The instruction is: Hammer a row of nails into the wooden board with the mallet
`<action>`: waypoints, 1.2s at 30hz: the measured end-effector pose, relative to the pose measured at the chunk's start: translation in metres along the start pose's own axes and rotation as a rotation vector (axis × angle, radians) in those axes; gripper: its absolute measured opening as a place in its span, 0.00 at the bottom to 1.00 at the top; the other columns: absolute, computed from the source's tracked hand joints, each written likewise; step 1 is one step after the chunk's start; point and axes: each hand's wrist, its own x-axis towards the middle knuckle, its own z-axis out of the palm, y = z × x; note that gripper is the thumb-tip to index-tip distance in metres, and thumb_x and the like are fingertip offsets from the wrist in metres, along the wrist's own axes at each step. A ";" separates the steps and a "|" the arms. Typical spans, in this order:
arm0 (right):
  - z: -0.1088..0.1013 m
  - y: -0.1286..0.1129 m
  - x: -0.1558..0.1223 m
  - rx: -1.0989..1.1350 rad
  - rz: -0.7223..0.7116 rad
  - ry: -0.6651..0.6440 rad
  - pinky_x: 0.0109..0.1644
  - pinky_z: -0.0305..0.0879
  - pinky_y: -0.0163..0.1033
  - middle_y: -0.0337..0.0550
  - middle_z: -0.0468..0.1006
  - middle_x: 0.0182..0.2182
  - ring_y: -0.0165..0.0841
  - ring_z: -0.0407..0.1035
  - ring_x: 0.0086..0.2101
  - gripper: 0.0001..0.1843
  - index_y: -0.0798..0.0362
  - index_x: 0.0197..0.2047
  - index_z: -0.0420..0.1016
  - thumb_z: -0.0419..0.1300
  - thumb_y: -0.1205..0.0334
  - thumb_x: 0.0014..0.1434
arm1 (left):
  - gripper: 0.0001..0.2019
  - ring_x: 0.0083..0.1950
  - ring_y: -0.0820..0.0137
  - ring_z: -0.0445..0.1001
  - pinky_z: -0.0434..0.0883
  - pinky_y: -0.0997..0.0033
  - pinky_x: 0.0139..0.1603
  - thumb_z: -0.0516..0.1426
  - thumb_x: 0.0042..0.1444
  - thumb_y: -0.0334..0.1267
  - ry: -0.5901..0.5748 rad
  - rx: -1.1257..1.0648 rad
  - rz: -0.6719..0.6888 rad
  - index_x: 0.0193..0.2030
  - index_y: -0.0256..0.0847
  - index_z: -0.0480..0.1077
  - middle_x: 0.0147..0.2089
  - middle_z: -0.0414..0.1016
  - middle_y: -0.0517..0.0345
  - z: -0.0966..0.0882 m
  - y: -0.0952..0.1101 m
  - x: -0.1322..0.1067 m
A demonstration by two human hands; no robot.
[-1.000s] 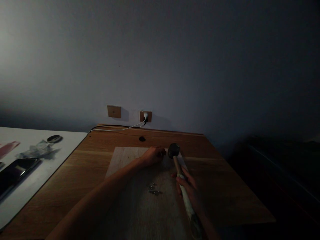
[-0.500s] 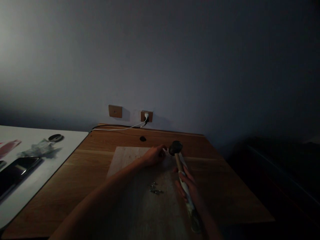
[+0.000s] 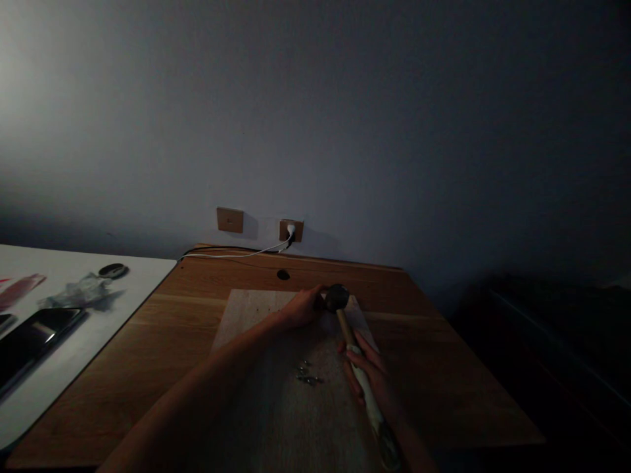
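Observation:
My right hand [image 3: 367, 368] is wrapped around the handle of a hammer [image 3: 338, 299], which has a dark rounded head and a wooden shaft with a pale grip. The hammer's head is beside the fingertips of my left hand [image 3: 303, 307]. Those fingers are curled in a pinch low over the far part of a pale wooden board [image 3: 276, 407]; whatever they hold is hidden. Nearer to me on the board lies a small loose pile of shiny metal pieces, perhaps screws or nails [image 3: 308, 378].
The board rests on a brown wooden table [image 3: 162, 341] against the wall. Cables run to a wall socket [image 3: 291, 230] behind it. On a white surface [image 3: 73, 368] at the left lie a phone [image 3: 42, 338], crumpled clear plastic [image 3: 86, 292] and a dark round object [image 3: 112, 270].
The hammer's head has moved down and left, closer to my left fingertips. My left hand has hardly moved, and the metal pieces lie as before.

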 end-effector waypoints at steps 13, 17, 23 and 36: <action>-0.003 0.006 0.001 -0.014 0.015 0.043 0.13 0.55 0.30 0.25 0.63 0.11 0.26 0.52 0.11 0.27 0.51 0.57 0.73 0.63 0.44 0.60 | 0.32 0.40 0.64 0.82 0.74 0.70 0.42 0.60 0.49 0.22 0.003 -0.083 0.052 0.63 0.39 0.66 0.40 0.83 0.55 0.003 -0.005 0.001; -0.003 0.006 0.002 -0.025 -0.027 0.045 0.13 0.55 0.29 0.26 0.64 0.11 0.26 0.53 0.11 0.25 0.52 0.56 0.73 0.63 0.47 0.61 | 0.30 0.40 0.63 0.82 0.73 0.70 0.42 0.60 0.50 0.22 0.013 -0.064 0.047 0.62 0.37 0.67 0.40 0.83 0.53 0.003 -0.005 0.001; -0.001 0.006 0.001 -0.027 -0.010 0.058 0.13 0.55 0.30 0.26 0.64 0.11 0.26 0.53 0.11 0.27 0.51 0.57 0.74 0.64 0.45 0.60 | 0.29 0.42 0.62 0.82 0.73 0.70 0.42 0.61 0.51 0.24 0.002 -0.042 0.037 0.62 0.38 0.67 0.41 0.83 0.53 0.003 -0.005 0.001; 0.000 0.004 -0.002 -0.071 -0.001 0.107 0.14 0.57 0.30 0.26 0.64 0.11 0.27 0.54 0.11 0.29 0.51 0.59 0.73 0.64 0.44 0.59 | 0.31 0.43 0.62 0.82 0.73 0.68 0.45 0.61 0.51 0.24 -0.010 -0.047 0.030 0.64 0.37 0.66 0.43 0.84 0.51 0.003 -0.006 0.001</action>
